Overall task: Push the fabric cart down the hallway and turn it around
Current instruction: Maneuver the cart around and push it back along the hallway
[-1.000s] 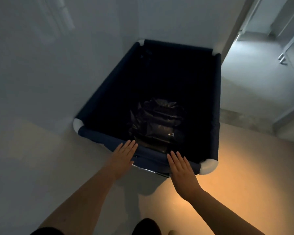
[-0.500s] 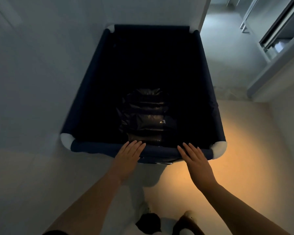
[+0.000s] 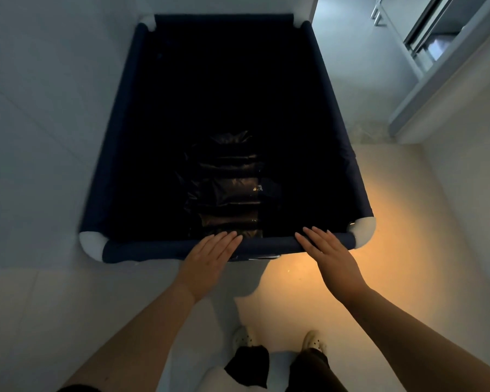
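Note:
The dark navy fabric cart [image 3: 142, 250] with white rounded corners fills the middle of the head view, seen from above. Black plastic bags [image 3: 227, 188] lie in its bottom. My left hand [image 3: 210, 258] rests flat on the near rim, fingers extended and together, left of centre. My right hand [image 3: 328, 253] lies flat on the same rim, near the right corner. Neither hand curls around the rim.
A white wall [image 3: 40, 108] runs close along the cart's left side. At the right a wall corner and a grey door frame [image 3: 425, 97] stand beside a brighter passage [image 3: 351, 66]. My feet [image 3: 277, 343] stand on the pale tiled floor, lit warm at the right.
The cart has swung from angled to straight ahead and shifted toward the passage. Both hands stayed flat on the near rim, the right hand sliding toward the right corner.

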